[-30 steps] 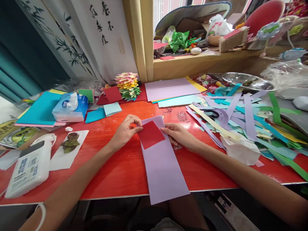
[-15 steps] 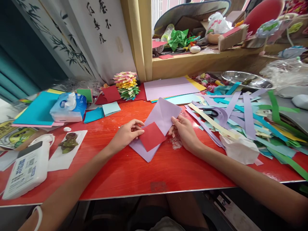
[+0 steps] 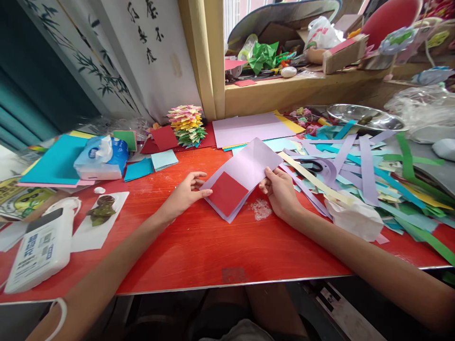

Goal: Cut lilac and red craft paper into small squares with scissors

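A sheet of light purple paper [image 3: 254, 161], apparently layered, is tilted above the red table in front of me. On its lower left part lies a smaller red paper square [image 3: 226, 194], its edges close to the purple corner. My right hand [image 3: 280, 189] pinches the purple paper at its right corner between thumb and fingers. At the left corner is my left hand [image 3: 188, 194], with thumb and fingers apart. Its thumb tip meets the edge of the papers, and the fingers stay clear of them.
Colored paper strips [image 3: 366, 170], black-handled scissors [image 3: 311, 166] and a crumpled tissue [image 3: 355, 220] lie right. Purple sheets [image 3: 249, 130] and a folded-paper stack [image 3: 186, 125] stand behind. Left are blue squares [image 3: 138, 169], a tissue pack [image 3: 101, 158] and a white case [image 3: 40, 251].
The purple paper has shifted up and right with my right hand. The red square now lies within its lower left part rather than overhanging, and my left fingers have spread.
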The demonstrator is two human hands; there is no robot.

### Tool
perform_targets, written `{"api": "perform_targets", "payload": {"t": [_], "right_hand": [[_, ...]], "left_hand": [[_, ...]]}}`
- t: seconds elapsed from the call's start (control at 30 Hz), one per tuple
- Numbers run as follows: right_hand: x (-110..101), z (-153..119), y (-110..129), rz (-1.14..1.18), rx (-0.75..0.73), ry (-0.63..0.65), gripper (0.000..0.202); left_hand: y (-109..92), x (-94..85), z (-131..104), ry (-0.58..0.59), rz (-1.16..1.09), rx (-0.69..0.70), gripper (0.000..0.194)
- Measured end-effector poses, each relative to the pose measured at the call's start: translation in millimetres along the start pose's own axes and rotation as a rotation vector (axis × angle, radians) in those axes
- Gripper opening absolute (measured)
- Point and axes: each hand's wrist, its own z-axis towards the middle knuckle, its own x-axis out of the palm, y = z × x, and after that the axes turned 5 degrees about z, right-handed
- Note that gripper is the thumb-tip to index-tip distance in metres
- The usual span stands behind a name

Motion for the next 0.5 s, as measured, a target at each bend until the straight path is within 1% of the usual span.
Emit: {"api": "perform_targets", "payload": {"t": [0.03, 0.13, 0.2, 0.3, 0.4, 0.43, 0.5], "right_hand": [[-0.4, 0.5, -0.3, 0.004, 0.007, -0.003, 0.015], [-0.3, 1.3, -0.5, 0.031, 0.023, 0.002, 0.018], [0.3, 1.3, -0.2, 0.07, 0.025, 0.001, 0.019], [1.2, 1.0, 0.6, 0.115, 0.021, 0.006, 0.017], [1.2, 1.4, 2.7, 0.09, 0.018, 0.031, 0.018], [0.9, 1.9, 4.0, 0.058, 0.006, 0.043, 0.02], [0.0, 3.6, 7.5, -0.034, -0.056, 0.064, 0.021]], "left_hand": [[-0.8, -0.1, -0.2, 0.032, -0.07, -0.015, 0.053], [-2.3, 1.0, -2.2, 0.075, -0.232, -0.022, 0.05], [-1.8, 2.4, -3.6, 0.103, -0.274, -0.058, 0.052], [-0.6, 4.3, -4.8, 0.121, -0.274, -0.092, 0.053], [-1.4, 3.3, -5.3, 0.067, -0.254, -0.04, 0.043], [-2.2, 1.8, -5.3, 0.024, -0.234, -0.013, 0.039], [-4.1, -3.3, -4.8, -0.108, -0.151, 0.063, 0.033]]}}
